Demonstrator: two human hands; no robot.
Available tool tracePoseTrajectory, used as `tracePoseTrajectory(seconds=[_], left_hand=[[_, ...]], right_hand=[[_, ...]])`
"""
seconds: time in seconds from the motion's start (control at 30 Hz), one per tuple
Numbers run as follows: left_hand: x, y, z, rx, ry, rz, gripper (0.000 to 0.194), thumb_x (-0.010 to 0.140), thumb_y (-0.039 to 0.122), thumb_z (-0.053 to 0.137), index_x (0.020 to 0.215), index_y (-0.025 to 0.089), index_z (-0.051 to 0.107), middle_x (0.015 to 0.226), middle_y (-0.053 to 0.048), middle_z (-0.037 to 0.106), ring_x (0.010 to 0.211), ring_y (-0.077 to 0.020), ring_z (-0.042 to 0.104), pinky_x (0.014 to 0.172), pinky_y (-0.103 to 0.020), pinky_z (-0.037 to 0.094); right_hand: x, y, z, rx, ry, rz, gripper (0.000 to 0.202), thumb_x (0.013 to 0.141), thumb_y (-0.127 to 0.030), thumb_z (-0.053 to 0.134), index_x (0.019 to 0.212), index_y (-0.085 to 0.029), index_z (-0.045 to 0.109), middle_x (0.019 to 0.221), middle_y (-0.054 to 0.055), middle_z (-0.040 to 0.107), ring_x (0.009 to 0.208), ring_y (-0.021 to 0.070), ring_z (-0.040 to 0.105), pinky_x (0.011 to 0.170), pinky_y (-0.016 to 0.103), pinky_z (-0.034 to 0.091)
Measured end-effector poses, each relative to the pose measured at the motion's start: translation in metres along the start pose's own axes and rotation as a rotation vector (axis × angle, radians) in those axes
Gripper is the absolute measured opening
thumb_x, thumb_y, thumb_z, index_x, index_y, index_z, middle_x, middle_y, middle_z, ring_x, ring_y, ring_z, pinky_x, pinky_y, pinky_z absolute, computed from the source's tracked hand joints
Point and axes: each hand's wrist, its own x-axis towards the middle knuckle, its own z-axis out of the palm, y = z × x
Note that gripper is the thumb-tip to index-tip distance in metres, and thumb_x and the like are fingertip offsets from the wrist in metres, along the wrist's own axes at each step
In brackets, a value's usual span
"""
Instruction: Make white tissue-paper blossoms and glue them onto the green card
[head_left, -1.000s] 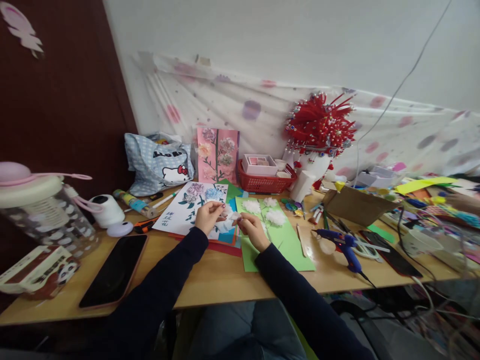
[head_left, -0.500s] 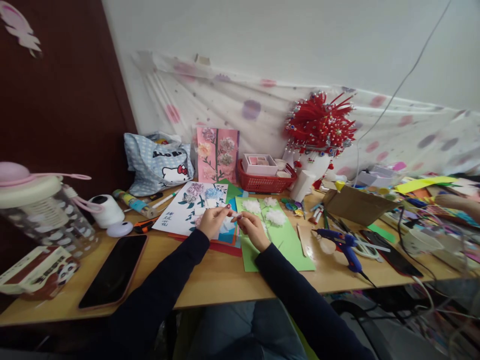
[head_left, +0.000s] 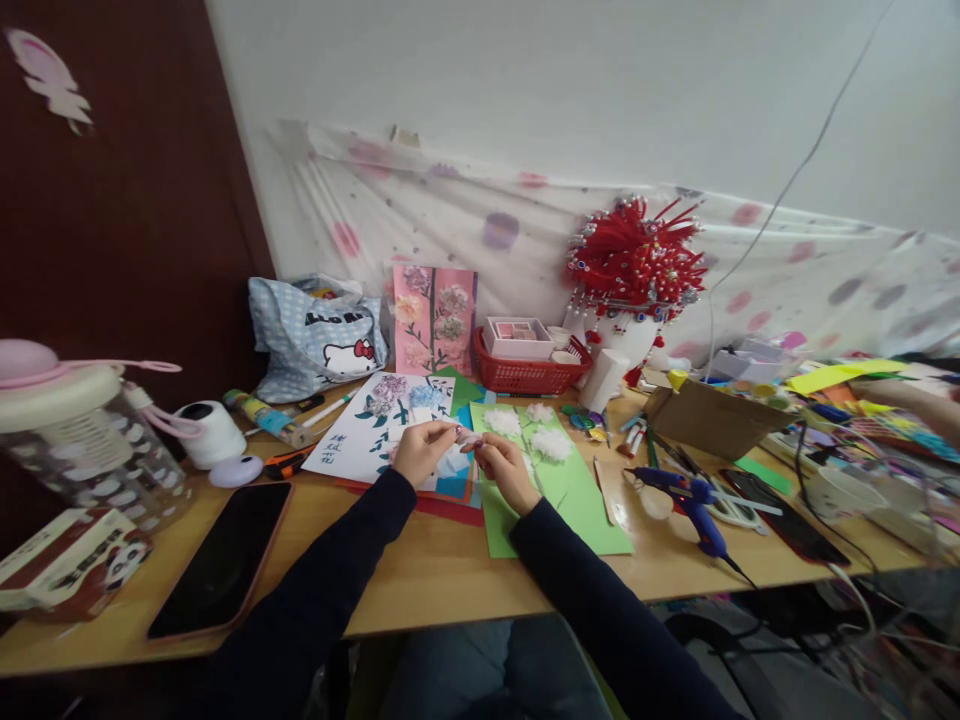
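Note:
My left hand [head_left: 424, 453] and my right hand [head_left: 507, 470] meet fingertip to fingertip above the papers, both closed in a pinch. Between them is a small whitish piece [head_left: 469, 440], too small to make out fully. Below my left hand lies a white sheet [head_left: 330, 452] with purple and blue flowers and dark leaves, on top of coloured papers. Under my right hand rests a green sheet [head_left: 585, 515] bearing fluffy white flowers [head_left: 551, 444]. Against the wall leans a pink flower picture [head_left: 436, 318].
A blue glue gun [head_left: 694, 500] and a wooden stick [head_left: 604, 490] lie on the right, a phone [head_left: 225, 560] on the left. Behind stand a red basket [head_left: 525, 376] and a red beaded headdress [head_left: 637, 260]. Another person's hand [head_left: 892, 392] is at far right.
The view has tilted up slightly, so the scene sits lower. My fingertips still meet, and a little more of the whitish piece shows between them.

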Motion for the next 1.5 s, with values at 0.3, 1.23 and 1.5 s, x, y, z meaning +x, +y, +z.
tracePoseTrajectory(seconds=[0.3, 1.23, 1.5], left_hand=[[0.007, -0.002, -0.002, -0.291, 0.267, -0.183, 0.026, 0.063, 0.035, 0.067, 0.075, 0.012, 0.061, 0.065, -0.002, 0.066, 0.066, -0.0164, 0.066, 0.067, -0.03, 0.055], [-0.001, -0.009, 0.002, 0.171, -0.094, 0.132, 0.022, 0.074, 0.036, 0.061, 0.084, 0.018, 0.071, 0.085, -0.005, 0.071, 0.08, -0.019, 0.064, 0.078, -0.029, 0.048], [0.004, -0.005, -0.004, 0.217, 0.165, 0.153, 0.025, 0.067, 0.041, 0.066, 0.064, 0.016, 0.066, 0.072, -0.003, 0.065, 0.064, -0.0132, 0.057, 0.061, -0.023, 0.042]], right_hand=[[-0.002, -0.006, 0.001, -0.049, 0.001, 0.005, 0.027, 0.076, -0.03, 0.045, 0.074, -0.013, 0.067, 0.051, -0.004, 0.033, 0.046, 0.0075, 0.028, 0.044, 0.023, 0.02], [-0.003, -0.011, 0.001, 0.009, -0.009, 0.004, 0.043, 0.085, -0.049, 0.037, 0.061, -0.016, 0.049, 0.051, -0.005, 0.035, 0.043, 0.0064, 0.026, 0.042, 0.024, 0.019], [0.001, -0.007, -0.001, 0.104, 0.089, -0.009, 0.047, 0.084, -0.052, 0.038, 0.071, -0.013, 0.061, 0.047, -0.007, 0.028, 0.039, 0.0057, 0.023, 0.04, 0.023, 0.016]])
